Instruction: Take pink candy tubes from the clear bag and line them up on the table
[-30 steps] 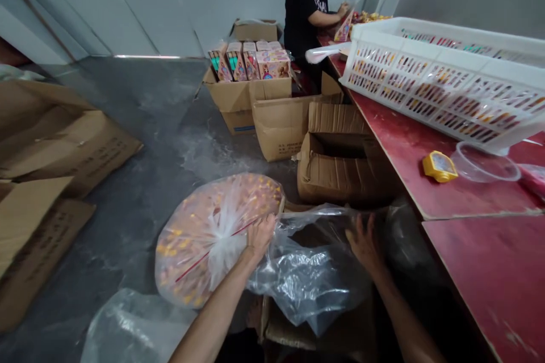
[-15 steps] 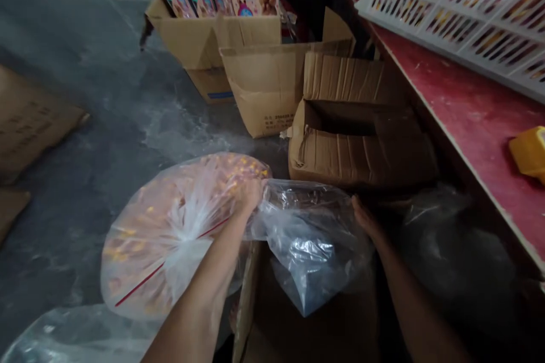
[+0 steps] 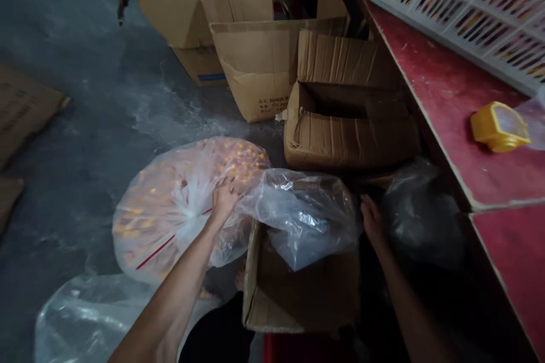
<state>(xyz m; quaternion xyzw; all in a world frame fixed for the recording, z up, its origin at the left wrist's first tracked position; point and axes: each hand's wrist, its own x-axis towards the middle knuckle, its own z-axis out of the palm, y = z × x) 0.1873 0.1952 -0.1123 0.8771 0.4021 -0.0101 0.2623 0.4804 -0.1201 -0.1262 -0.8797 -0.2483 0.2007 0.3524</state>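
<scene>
A clear plastic bag (image 3: 293,204) lines the open cardboard box (image 3: 306,300) in front of me, its mouth spread over the far rim. My left hand (image 3: 225,198) is left of the liner, fingers spread, over a big tied plastic bag (image 3: 145,204) full of small pinkish and yellow pieces. Whether it touches that bag I cannot tell. My right hand (image 3: 372,218) is just right of the liner's edge, in shadow, with its fingers extended and nothing visible in them.
Beyond are an open carton (image 3: 349,142) and a carton of printed boxes (image 3: 170,11). To the right, a red table (image 3: 447,96) bears a white plastic basket (image 3: 447,17) and a yellow toy part (image 3: 498,127). Loose plastic (image 3: 85,317) lies at lower left.
Both hands have come off the liner's edges and moved apart, the left one leftward toward the filled bag. The liner sits lower over the box. My view has shifted downward.
</scene>
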